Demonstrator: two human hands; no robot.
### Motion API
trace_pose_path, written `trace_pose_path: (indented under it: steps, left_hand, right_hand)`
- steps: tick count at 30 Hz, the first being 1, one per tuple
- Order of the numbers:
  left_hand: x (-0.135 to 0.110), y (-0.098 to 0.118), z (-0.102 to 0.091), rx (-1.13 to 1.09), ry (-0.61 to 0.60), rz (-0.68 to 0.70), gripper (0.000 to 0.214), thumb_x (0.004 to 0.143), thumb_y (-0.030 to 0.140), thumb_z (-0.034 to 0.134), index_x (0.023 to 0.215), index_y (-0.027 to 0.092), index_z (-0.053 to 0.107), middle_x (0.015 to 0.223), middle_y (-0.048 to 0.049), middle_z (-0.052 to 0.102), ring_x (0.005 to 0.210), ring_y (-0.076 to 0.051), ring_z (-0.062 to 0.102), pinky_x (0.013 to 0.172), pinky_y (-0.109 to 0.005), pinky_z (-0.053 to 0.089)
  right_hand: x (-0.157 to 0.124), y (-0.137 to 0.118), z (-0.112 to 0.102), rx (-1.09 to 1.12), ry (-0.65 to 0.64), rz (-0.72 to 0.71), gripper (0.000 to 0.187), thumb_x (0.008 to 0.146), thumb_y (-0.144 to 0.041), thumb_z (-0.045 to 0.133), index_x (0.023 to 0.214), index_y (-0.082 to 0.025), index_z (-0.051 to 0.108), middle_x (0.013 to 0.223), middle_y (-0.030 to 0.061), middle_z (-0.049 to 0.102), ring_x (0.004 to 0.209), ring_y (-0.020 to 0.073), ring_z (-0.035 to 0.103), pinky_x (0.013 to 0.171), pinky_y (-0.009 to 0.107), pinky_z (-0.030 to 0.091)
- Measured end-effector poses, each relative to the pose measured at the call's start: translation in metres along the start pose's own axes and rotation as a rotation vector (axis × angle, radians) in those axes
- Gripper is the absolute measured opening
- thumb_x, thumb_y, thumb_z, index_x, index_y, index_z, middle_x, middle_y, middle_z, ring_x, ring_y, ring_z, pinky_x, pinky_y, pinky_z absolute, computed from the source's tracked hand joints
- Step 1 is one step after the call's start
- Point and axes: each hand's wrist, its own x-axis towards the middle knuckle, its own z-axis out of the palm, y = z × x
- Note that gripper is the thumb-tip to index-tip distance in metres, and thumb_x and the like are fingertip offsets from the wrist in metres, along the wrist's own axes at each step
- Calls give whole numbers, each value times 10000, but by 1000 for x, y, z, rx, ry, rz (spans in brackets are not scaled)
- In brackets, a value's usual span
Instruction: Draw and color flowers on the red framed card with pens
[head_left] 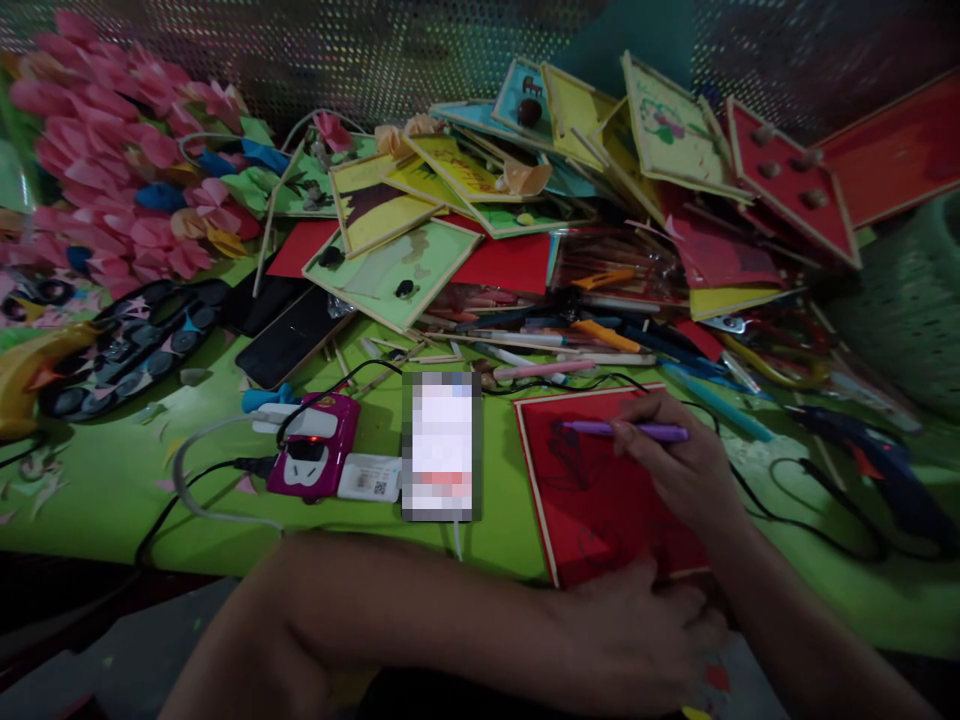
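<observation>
- Right hand (684,465) grips a slim purple pen (596,428), tip at dark lines (570,465) on the rectangular red card (609,510), atop the green table (501,470).
- Left hand (637,635), grip unclear, lies at the card's near edge.
- Drawing seems underway; next strokes call for steadiness.

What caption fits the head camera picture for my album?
Right hand holds a purple pen over a red framed card, left hand at its edge.

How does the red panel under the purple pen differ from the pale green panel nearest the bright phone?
The red panel bears dark line drawings; the pale green panel carries dark lumps. The red panel lies on the tabletop; the pale green panel overlaps a red sheet. Both are flat and pale-edged.
</observation>
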Motion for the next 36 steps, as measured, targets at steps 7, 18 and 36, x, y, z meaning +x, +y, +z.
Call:
trace_pose_path:
  steps: [7,18,36]
  left_hand:
    - [0,0,1,-6,-26,1,353,965,275,506,1173,310,790,1425,-99,659,1312,-261,597,922,-429,510]
    - [0,0,2,-10,7,0,373,971,257,486,1164,286,805,1406,-96,674,1297,-262,607,905,-416,506]
    - [1,-1,-1,14,-46,37,396,983,242,457,1209,261,782,1428,-127,648,1278,-266,611,830,-395,514]
  right_hand:
    - [0,-1,-1,-10,-13,0,183,934,-402,715,829,-254,687,665,-7,626,589,180,549,568,309,436]
    - [0,-11,1,-11,-5,1,214,898,-424,741,789,-253,670,640,-11,621,560,168,534,536,297,427]
    - [-1,-7,0,-11,-26,-7,194,918,-403,731,809,-257,664,665,-12,622,577,169,534,542,300,418]
